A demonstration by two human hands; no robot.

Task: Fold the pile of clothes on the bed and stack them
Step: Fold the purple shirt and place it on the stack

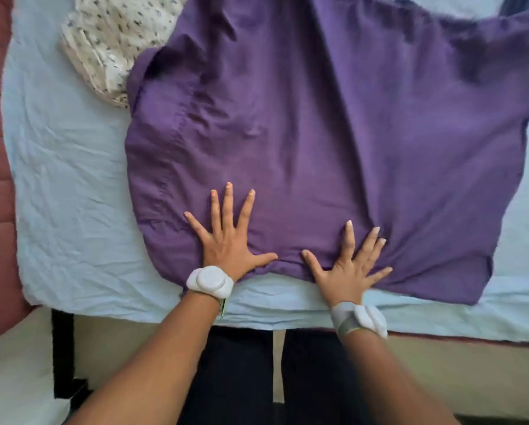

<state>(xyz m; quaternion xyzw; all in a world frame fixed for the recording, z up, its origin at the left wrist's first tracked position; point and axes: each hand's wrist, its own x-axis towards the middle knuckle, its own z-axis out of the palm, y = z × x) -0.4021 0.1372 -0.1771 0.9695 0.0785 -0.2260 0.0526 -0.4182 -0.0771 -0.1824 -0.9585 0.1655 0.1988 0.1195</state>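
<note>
purple garment (333, 133): spread flat mid-frame on bed (73, 179), unfolded
hands: left hand (226, 243), right hand (347, 271), fingers splayed, pressing hem
left: floral garment (103, 41) upper left, no stack visible

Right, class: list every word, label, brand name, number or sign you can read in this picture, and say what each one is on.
None can be read.
Purple garment: plain, no print or tag showing.
Patterned cloth: small dark motifs, not letters.
White wristbands: no visible markings.
Both hands lie flat on the garment.
</note>
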